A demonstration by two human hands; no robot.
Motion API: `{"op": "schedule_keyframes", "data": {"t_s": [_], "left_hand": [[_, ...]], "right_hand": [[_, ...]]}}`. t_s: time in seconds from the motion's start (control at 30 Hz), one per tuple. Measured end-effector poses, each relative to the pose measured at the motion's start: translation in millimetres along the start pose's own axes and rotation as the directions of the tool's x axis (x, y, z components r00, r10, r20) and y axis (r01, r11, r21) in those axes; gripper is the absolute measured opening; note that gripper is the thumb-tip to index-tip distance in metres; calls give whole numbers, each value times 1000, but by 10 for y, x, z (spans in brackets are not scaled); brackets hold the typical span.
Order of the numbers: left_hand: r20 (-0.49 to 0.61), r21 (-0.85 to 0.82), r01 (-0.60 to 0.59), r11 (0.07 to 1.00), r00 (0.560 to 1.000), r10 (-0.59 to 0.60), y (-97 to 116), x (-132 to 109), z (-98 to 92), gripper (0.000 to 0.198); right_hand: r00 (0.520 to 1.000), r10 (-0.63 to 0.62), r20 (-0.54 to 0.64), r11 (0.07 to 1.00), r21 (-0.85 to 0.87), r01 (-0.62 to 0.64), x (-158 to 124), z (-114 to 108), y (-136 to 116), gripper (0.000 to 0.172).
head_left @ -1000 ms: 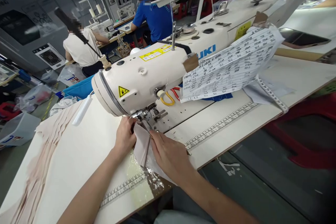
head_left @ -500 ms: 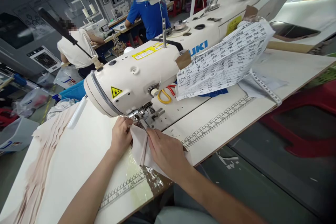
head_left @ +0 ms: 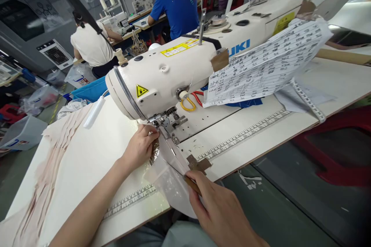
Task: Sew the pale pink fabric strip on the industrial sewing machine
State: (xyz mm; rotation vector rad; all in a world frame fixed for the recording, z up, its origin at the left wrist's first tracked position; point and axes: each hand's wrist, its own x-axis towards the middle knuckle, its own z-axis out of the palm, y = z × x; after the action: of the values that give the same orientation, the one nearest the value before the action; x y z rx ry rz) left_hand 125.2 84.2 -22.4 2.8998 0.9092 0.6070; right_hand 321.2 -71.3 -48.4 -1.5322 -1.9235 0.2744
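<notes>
My left hand (head_left: pixel 141 144) is closed at the needle area of a white sewing machine (head_left: pixel 156 81), its fingers pinching the edge of a pale, thin fabric piece (head_left: pixel 171 185). The fabric runs from the presser foot (head_left: pixel 159 119) towards me and hangs over the table's front edge. My right hand (head_left: pixel 216 200) is closed at the fabric's right edge, around a slim pointed tool with a brown handle (head_left: pixel 193 185). Its exact kind is unclear. The tool's dark, thin end points towards the machine and lies against the fabric.
Pleated pale fabric strips (head_left: pixel 58 150) lie on the table's left. A handwritten paper sheet (head_left: pixel 266 65) hangs from the machine. Yellow-handled scissors (head_left: pixel 188 103) lie behind the needle area. A printed ruler (head_left: pixel 243 135) runs along the table. Two people sit at machines beyond.
My right hand has moved towards me and right, away from the presser foot, and the brown-handled tool now shows. The fabric is drawn out flatter. My left hand stays by the needle. The view has shifted.
</notes>
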Motion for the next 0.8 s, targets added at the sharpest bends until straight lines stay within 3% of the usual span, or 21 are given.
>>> {"op": "schedule_keyframes", "data": {"t_s": [0.23,0.43,0.8], "left_hand": [[-58,153,177,972,984,-170,326,-55,157,35],[-47,73,124,990,991,-121,298,-175,156,44],[-71,137,128,982,990,-120,314,-160,239,47]], "right_hand": [[996,-79,-51,992,-98,74,-50,-110,77,24],[985,-164,-61,976,-159,152,4,-85,76,25],[991,-110,78,949,-289,129,104,-84,53,31]]}}
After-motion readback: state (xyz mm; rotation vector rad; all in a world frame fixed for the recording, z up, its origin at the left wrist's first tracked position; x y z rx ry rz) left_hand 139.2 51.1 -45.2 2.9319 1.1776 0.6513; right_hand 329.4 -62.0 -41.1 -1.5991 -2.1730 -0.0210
